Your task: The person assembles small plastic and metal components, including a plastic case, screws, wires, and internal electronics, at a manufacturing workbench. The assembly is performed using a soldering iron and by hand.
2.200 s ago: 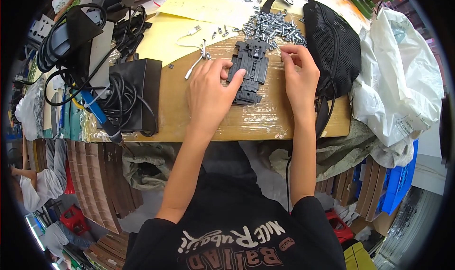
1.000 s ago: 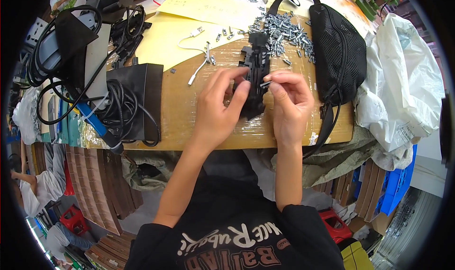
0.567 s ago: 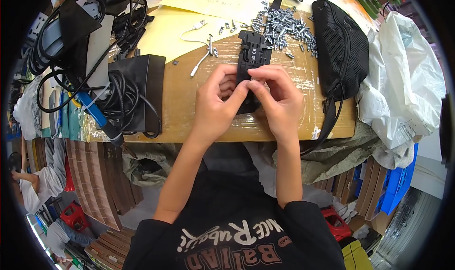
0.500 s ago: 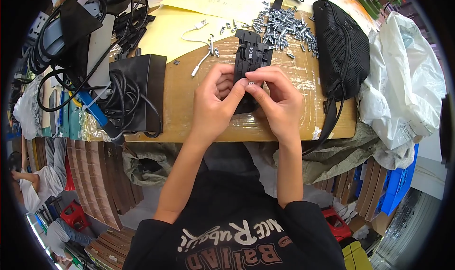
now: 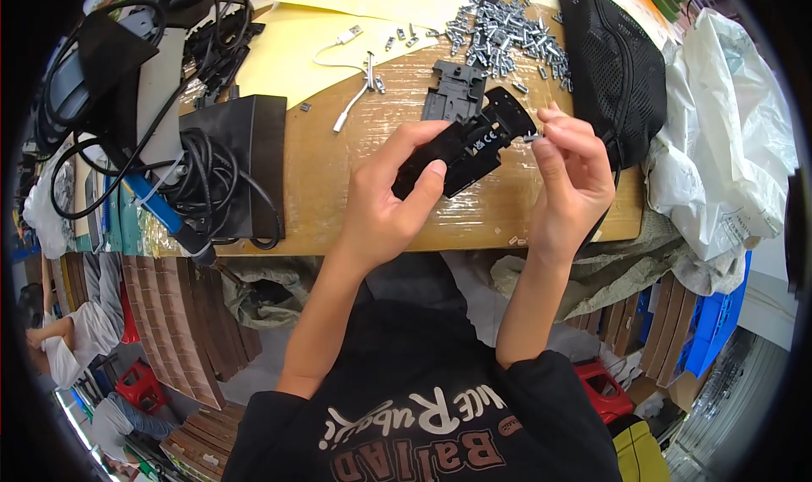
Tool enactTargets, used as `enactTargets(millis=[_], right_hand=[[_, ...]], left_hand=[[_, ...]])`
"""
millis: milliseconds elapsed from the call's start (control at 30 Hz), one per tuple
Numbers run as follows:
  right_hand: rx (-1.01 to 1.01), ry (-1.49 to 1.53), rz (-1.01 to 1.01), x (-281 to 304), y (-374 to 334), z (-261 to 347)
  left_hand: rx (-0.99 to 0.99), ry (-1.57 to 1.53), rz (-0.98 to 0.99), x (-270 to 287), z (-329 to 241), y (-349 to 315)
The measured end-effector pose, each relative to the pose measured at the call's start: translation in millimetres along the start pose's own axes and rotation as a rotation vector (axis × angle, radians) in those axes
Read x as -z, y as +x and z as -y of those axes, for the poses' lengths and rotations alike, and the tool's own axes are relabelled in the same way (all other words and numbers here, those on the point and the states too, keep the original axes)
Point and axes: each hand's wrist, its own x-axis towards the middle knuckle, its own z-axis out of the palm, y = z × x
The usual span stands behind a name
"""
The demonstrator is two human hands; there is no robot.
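My left hand (image 5: 393,194) grips a black plastic housing (image 5: 461,162) with moulded recesses, thumb on top, its far end tilted up to the right. My right hand (image 5: 577,173) pinches a small silvery metal piece (image 5: 532,138) between thumb and fingertips, close by the housing's right end. Behind the held housing, a second dark plastic housing (image 5: 454,91) lies on the brown work surface (image 5: 338,203). Beyond it spreads a heap of small metal pieces (image 5: 514,38), with several strays around it.
A white cable (image 5: 331,59) lies on yellow paper (image 5: 313,25) at far left. Nearer stand a black box (image 5: 264,144) and coiled black cables (image 5: 207,173). On the right are a black mesh bag (image 5: 613,76) and a white plastic bag (image 5: 715,135).
My right hand has drawn away to the right from the housing, holding the small metal piece. The held housing has turned clockwise, and the second housing behind it shows separately.
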Motion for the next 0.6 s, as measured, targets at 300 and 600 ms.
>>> enactTargets(millis=[300,600], right_hand=[[-0.166,0.393,0.116,3.5,3.5,-15.0],[-0.206,0.391,0.213,7.9,-0.7,-15.5]], left_hand=[[-0.211,0.276,0.029,-2.6,0.6,0.4],[-0.231,0.295,0.021,-2.7,-0.6,-0.5]])
